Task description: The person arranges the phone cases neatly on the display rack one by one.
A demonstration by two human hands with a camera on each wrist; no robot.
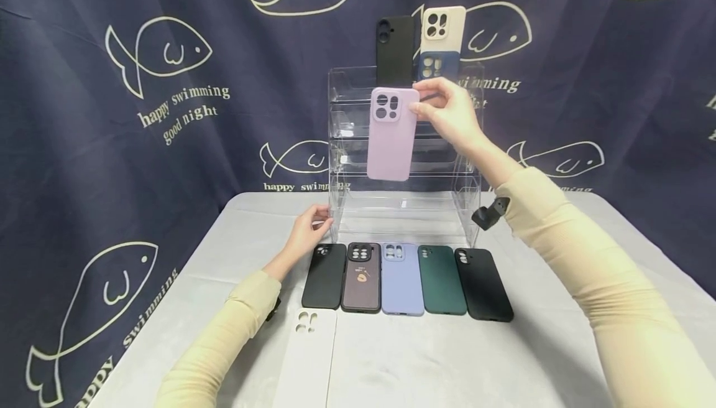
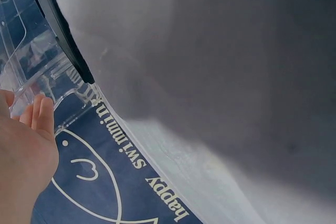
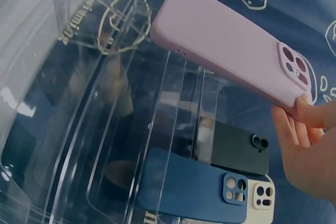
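My right hand [image 1: 450, 112] pinches a lilac phone case [image 1: 391, 150] by its upper right edge, in front of a clear stepped display rack [image 1: 403, 231]. The case hangs nearly upright, camera cutouts at the top; the right wrist view shows its back and side. Down at the rack's lower left side, my left hand [image 1: 307, 234] grips the edge between thumb and fingers, also seen in the left wrist view. In the rack's top tier stand a black case [image 1: 394, 47], a cream case [image 1: 453, 28] and a dark blue case [image 3: 191, 187], the blue one in front of the cream one.
Before the rack lies a row of cases: black [image 1: 324, 280], brown-purple with a print [image 1: 360, 290], periwinkle [image 1: 403, 287], green [image 1: 444, 287] and another black [image 1: 485, 290]. A white case [image 1: 307, 358] lies nearer. Behind hangs a dark blue fish-print curtain [image 1: 268, 97].
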